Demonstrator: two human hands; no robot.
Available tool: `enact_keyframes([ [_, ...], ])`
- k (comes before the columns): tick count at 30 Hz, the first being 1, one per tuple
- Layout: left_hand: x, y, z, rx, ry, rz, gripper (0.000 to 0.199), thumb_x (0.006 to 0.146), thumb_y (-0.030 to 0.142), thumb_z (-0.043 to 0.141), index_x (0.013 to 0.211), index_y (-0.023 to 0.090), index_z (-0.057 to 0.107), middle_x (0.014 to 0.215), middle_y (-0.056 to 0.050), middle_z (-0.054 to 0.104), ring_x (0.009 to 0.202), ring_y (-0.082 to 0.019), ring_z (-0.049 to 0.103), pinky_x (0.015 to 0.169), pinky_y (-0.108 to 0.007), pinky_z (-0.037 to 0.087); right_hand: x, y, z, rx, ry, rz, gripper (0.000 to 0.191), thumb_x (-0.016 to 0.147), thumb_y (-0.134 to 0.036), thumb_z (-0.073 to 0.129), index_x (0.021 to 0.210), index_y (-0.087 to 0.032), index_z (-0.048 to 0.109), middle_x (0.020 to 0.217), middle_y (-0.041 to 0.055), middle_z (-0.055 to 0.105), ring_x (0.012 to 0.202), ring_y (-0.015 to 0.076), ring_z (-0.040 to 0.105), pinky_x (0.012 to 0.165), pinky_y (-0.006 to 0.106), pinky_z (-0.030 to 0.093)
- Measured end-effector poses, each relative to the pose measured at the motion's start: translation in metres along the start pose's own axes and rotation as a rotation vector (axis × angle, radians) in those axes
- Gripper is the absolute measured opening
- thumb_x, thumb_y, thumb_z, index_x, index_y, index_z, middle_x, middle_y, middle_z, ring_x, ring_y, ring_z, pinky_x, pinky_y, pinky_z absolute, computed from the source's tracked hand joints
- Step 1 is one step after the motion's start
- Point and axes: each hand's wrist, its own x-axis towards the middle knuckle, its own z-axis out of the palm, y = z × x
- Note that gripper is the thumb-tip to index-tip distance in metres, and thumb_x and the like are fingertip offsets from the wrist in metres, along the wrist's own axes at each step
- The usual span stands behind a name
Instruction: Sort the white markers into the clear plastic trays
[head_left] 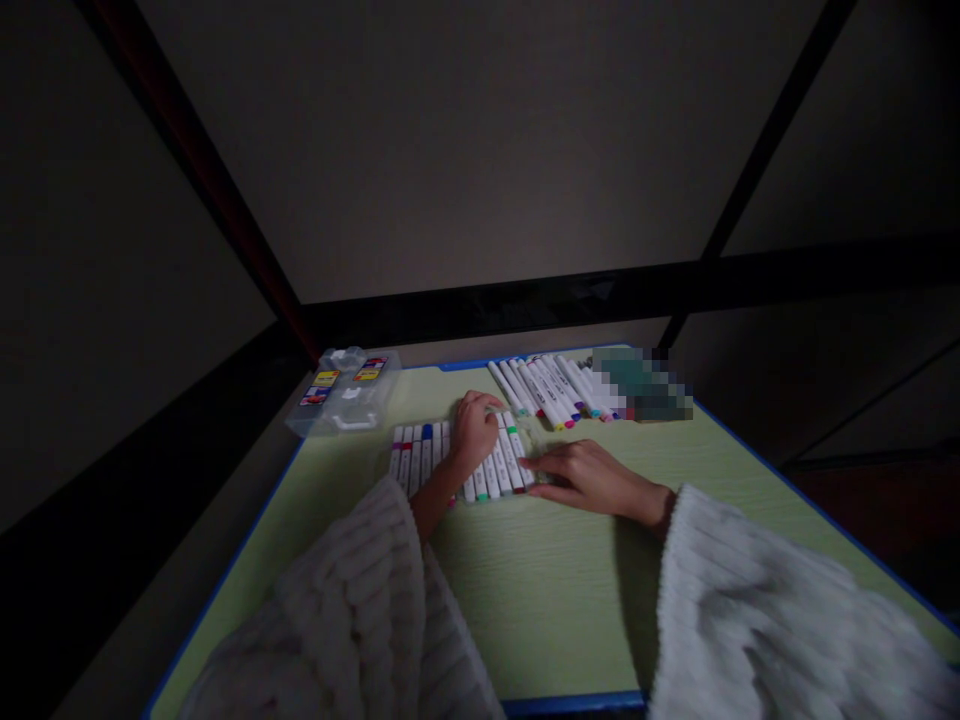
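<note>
A row of white markers (495, 470) with coloured cap bands lies side by side in a clear plastic tray (491, 497) on the table. Across the row reaches my left hand (474, 432), its fingers bent down at the far ends of the markers; what they hold, if anything, is hidden. From the right comes my right hand (589, 475), fingers stretched out and thumb apart, with the tips touching the rightmost marker at the tray's edge. Behind the hands, a loose pile of white markers (547, 388) with various coloured ends rests near the far edge.
The light green table (555, 600) has a blue rim. A clear plastic case (358, 400) with yellow labels sits at the far left corner. At the far right is a blurred-out greenish item (645, 385). A wall stands directly behind the table.
</note>
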Motion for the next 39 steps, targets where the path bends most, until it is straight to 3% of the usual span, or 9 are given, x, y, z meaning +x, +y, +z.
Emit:
enact_keyframes([
  [7,-0.01,-0.005,-0.039,-0.13,0.2,0.057,0.024,0.063,0.001,0.041,0.069,0.016,0.059,0.079,-0.004,0.055,0.08,-0.016,0.053,0.077,-0.03,0.044,-0.001,-0.003,-0.002,-0.012,0.005,-0.008,0.041,0.088,-0.044,0.04,0.11,-0.015,0.06,0.088,0.0078,0.068,0.076,0.0191,0.064,0.065,0.027,0.044],
  [11,-0.028,-0.023,-0.071,-0.134,0.253,0.043,0.019,0.064,0.005,0.04,0.066,0.016,0.056,0.074,-0.002,0.056,0.076,-0.015,0.053,0.071,-0.028,0.043,-0.001,-0.004,-0.003,-0.002,-0.005,-0.003,0.041,0.088,-0.044,0.039,0.11,-0.015,0.059,0.088,0.0082,0.068,0.077,0.0192,0.064,0.065,0.028,0.045],
  [14,-0.038,-0.045,-0.092,-0.138,0.262,-0.041,0.014,0.065,0.011,0.043,0.067,0.016,0.057,0.075,-0.002,0.058,0.077,-0.015,0.054,0.071,-0.028,0.043,-0.001,-0.004,-0.003,0.004,-0.012,-0.009,0.041,0.088,-0.044,0.039,0.111,-0.015,0.059,0.09,0.0084,0.068,0.077,0.019,0.064,0.065,0.028,0.045],
  [18,-0.042,-0.066,-0.11,-0.223,0.241,-0.287,0.013,0.066,0.02,0.047,0.07,0.016,0.059,0.07,-0.001,0.06,0.068,-0.015,0.056,0.064,-0.027,0.043,-0.001,-0.004,-0.002,0.017,-0.013,-0.011,0.042,0.088,-0.044,0.039,0.112,-0.015,0.059,0.09,0.0085,0.068,0.076,0.0185,0.064,0.065,0.028,0.045],
  [23,-0.04,-0.07,-0.116,-0.297,0.2,-0.292,0.015,0.066,0.024,0.051,0.072,0.016,0.062,0.077,-0.002,0.065,0.077,-0.016,0.058,0.072,-0.027,0.045,-0.001,-0.004,-0.001,0.025,-0.015,-0.002,0.042,0.088,-0.043,0.04,0.111,-0.015,0.059,0.087,0.0093,0.067,0.073,0.018,0.063,0.064,0.029,0.045],
  [29,-0.039,-0.074,-0.117,-0.352,0.046,-0.237,0.018,0.068,0.028,0.053,0.077,0.016,0.064,0.082,-0.004,0.067,0.081,-0.017,0.06,0.073,-0.028,0.046,-0.002,-0.002,0.002,-0.011,-0.027,-0.021,0.043,0.089,-0.043,0.038,0.113,-0.013,0.058,0.08,0.0089,0.066,0.07,0.0183,0.062,0.063,0.029,0.045],
  [36,-0.038,-0.08,-0.115,-0.365,0.047,-0.249,0.017,0.067,0.027,0.052,0.073,0.015,0.062,0.075,-0.003,0.066,0.072,-0.015,0.059,0.067,-0.026,0.046,-0.004,0.0,0.006,-0.063,0.035,-0.034,0.043,0.09,-0.043,0.034,0.111,-0.013,0.056,0.085,0.0095,0.066,0.073,0.0174,0.062,0.065,0.029,0.045],
  [39,-0.038,-0.082,-0.114,-0.356,0.057,-0.232,0.017,0.067,0.028,0.051,0.071,0.015,0.061,0.074,-0.002,0.065,0.072,-0.015,0.058,0.067,-0.026,0.046,-0.005,0.002,0.009,-0.081,0.063,0.019,0.041,0.091,-0.042,0.032,0.094,-0.013,0.061,0.076,0.0085,0.065,0.067,0.0167,0.061,0.06,0.027,0.043],
])
